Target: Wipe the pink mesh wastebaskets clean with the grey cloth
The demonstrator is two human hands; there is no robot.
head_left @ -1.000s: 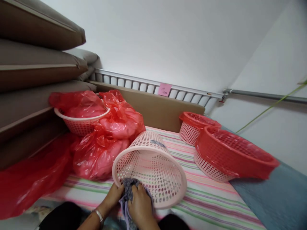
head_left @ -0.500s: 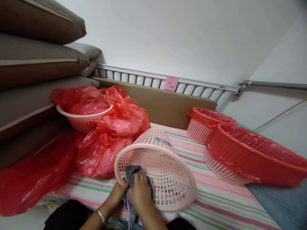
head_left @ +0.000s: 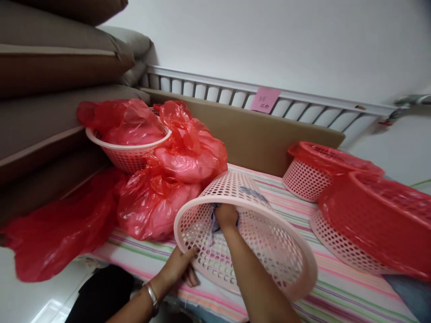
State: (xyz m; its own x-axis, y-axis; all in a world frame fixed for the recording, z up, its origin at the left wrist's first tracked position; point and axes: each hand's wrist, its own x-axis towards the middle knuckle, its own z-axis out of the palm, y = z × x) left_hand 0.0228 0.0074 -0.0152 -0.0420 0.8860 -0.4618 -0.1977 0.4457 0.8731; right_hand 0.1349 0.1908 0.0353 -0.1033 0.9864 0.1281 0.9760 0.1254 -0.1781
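Note:
A pale pink perforated plastic basket (head_left: 232,185) lies on its side, its wide mouth facing me. My left hand (head_left: 182,265) grips the near lower left of its rim, thumb over the edge and fingers below. Deep inside the basket, my right hand (head_left: 226,216) is closed around a grey-purple knitted cloth (head_left: 214,224). The fingertips are hidden by the hand itself and the rim. A bluish-grey patch of fabric (head_left: 253,194) shows at the basket's far side.
Red plastic bags (head_left: 161,202) with pink contents lie to the left, beside a bag-filled basket (head_left: 129,154). Two red-lined baskets (head_left: 305,179) stand to the right on the striped sheet (head_left: 340,291). Stacked brown cushions (head_left: 60,72) rise at the left; a radiator (head_left: 222,94) runs behind.
My right hand has pushed the knitted cloth from the basket's mouth deeper inside. My left hand has let go of the cloth and now holds the rim. The view has shifted left and down.

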